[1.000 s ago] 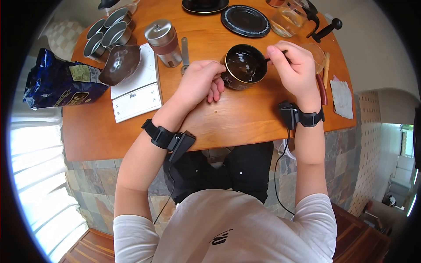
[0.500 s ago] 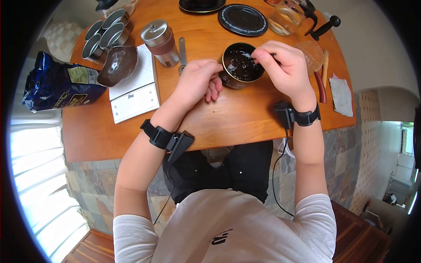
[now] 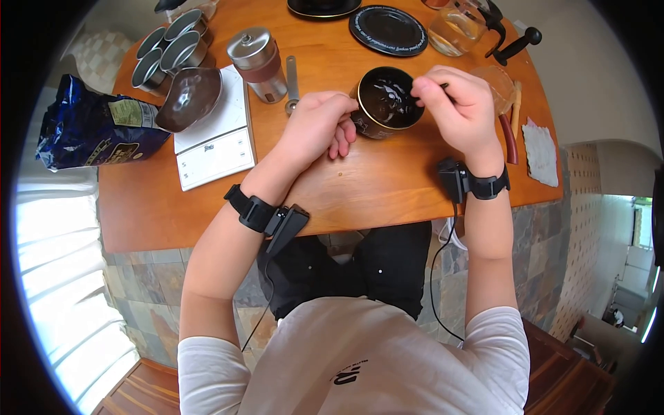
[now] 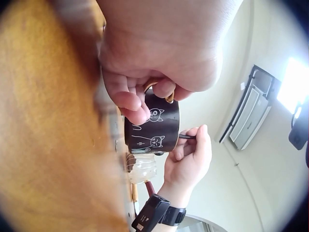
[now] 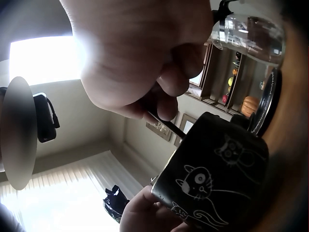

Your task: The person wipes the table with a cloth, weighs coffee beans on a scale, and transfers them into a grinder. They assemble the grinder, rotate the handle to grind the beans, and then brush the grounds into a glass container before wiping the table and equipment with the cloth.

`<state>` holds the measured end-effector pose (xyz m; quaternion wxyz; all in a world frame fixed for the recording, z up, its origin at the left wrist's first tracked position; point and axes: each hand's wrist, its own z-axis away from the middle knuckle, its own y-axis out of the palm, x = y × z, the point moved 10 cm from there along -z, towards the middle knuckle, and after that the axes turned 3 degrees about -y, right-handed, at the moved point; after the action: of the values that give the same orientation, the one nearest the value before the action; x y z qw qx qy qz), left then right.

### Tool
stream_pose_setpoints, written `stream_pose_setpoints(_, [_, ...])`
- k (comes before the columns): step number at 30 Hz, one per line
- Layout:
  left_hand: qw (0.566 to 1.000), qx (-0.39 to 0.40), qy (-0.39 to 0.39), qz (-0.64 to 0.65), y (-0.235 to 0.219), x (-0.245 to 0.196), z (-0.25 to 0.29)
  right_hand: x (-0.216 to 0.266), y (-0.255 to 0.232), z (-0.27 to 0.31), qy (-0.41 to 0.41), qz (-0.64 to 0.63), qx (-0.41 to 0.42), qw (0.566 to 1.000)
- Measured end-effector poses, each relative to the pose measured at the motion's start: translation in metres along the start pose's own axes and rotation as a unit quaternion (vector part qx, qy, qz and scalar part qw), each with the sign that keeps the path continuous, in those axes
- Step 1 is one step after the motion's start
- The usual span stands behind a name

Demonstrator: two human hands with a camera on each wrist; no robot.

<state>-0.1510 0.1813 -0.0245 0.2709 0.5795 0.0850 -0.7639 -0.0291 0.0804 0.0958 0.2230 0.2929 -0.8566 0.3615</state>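
Note:
A black mug (image 3: 377, 130) with a gold rim and white cat drawings stands near the middle of the table, with dark, glossy liquid (image 3: 387, 97) inside. My left hand (image 3: 318, 124) pinches its gold-edged handle (image 4: 150, 85) between thumb and fingers. On the mug's other side, my right hand (image 3: 458, 114) grips a thin dark stirrer (image 4: 187, 137), like a teaspoon's handle, that slants over the rim. The stirrer's lower end is hidden in the mug. In the right wrist view, the stirrer (image 5: 170, 126) runs from the curled fingers toward the mug's top.
Left of the mug are a steel grinder (image 3: 257, 66), a measuring spoon (image 3: 292, 79), a white scale (image 3: 216, 162) bearing a brown dish (image 3: 190, 104), several metal cups (image 3: 183, 52) and a blue bag (image 3: 100, 131). A black plate (image 3: 389, 30) and glass pot (image 3: 456, 28) stand behind; a cloth (image 3: 541, 153) lies right.
My right hand moved left over the mug with the stirrer, then back right toward the rim. Reflections on the liquid shifted. The left hand kept its hold on the mug's handle.

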Motion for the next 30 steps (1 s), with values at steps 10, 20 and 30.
stream_pose_setpoints(10, [1.000, 0.001, -0.004, 0.005, -0.001, 0.002, -0.002, -0.002, 0.005, 0.002, 0.013, -0.037, 0.035, 0.999])
stream_pose_setpoints(20, [1.000, 0.001, -0.002, 0.005, -0.001, 0.002, -0.001, 0.002, 0.009, 0.001, -0.004, -0.033, 0.055, 0.998])
stream_pose_setpoints(30, [1.000, -0.003, 0.000, 0.000, 0.000, 0.000, 0.001, 0.000, 0.010, 0.003, 0.004, -0.047, 0.047, 0.998])
